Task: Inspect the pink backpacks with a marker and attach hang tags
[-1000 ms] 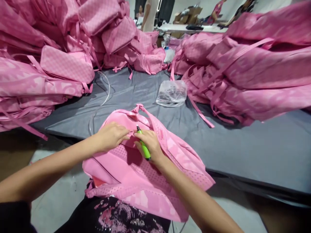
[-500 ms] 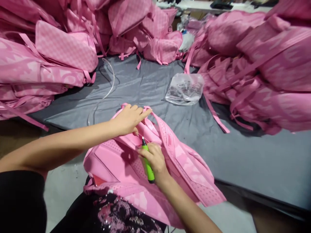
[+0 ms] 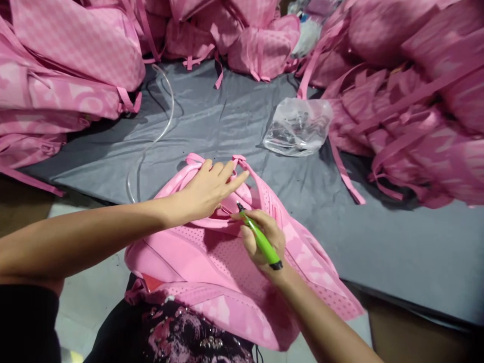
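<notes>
A pink backpack (image 3: pixel 212 252) leans from my lap against the table edge, its dotted mesh side facing up. My left hand (image 3: pixel 207 191) lies over its top end by the straps, fingers stretched out and spread. Its thumb is partly hidden near a fold of the bag. Just to the right, my right hand (image 3: pixel 270 237) is closed around a green marker pen (image 3: pixel 262 240) with black ends and a pale tip. That tip points up and left, close to my left hand's fingers; whether it touches the fabric I cannot tell.
Pink backpacks are piled at the left (image 3: pixel 75 45), at the back (image 3: pixel 260 48) and at the right (image 3: pixel 412 111). A clear plastic bag (image 3: pixel 298 128) with dark contents lies on the grey-covered table (image 3: pixel 212 116). A clear tube or cord (image 3: pixel 172 108) curves across the left.
My right hand has moved right and slightly up, and the pen now tilts more to the left. My left hand has shifted slightly right, its fingers more spread. The view has tipped downward.
</notes>
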